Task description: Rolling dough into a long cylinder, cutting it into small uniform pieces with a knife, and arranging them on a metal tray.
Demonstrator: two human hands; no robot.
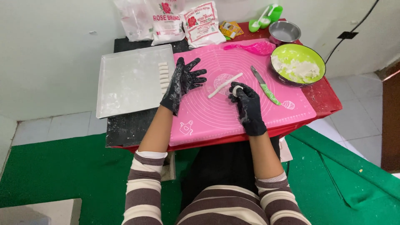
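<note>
Room: white walls, tile floor, green mat (62, 171) on the floor; low red table (329, 100) against the wall.
Surface: pink silicone pastry mat (250, 112) covers the right part of the table; grey floured tray (125, 79) sits just left of it.
Head view, left hand (183, 81): black glove dusted with flour, fingers spread, flat on the mat's left edge, holding nothing.
Head view, right hand (246, 104): black glove, fingertips closed in a pinch on a small dough piece (237, 89).
Dough rope (225, 85): lies on the mat between the two hands. Long axis diagonal, near end low-left by the left fingertips, far end up-right toward the bowl. Its near-right stretch sits just beside the pinched piece.
Cut pieces (163, 75): short row stacked along the tray's right edge.
Knife (264, 85): green handle, lying on the mat right of the right hand, blade pointing away up-left.
Bowl (298, 64): green, holds more dough, at the mat's far right corner.
Other: pink spoon (250, 48), small steel bowl (284, 31), flour bags (166, 18) along the wall.
Risk 1: rope is thin, likely soft; lifting it by one end could stretch or snap it.
Risk 2: knife blade lies near the right wrist's path; a sideways reach could catch it.
Risk 3: pinched piece may stick to the glove where flour is thin.
</note>
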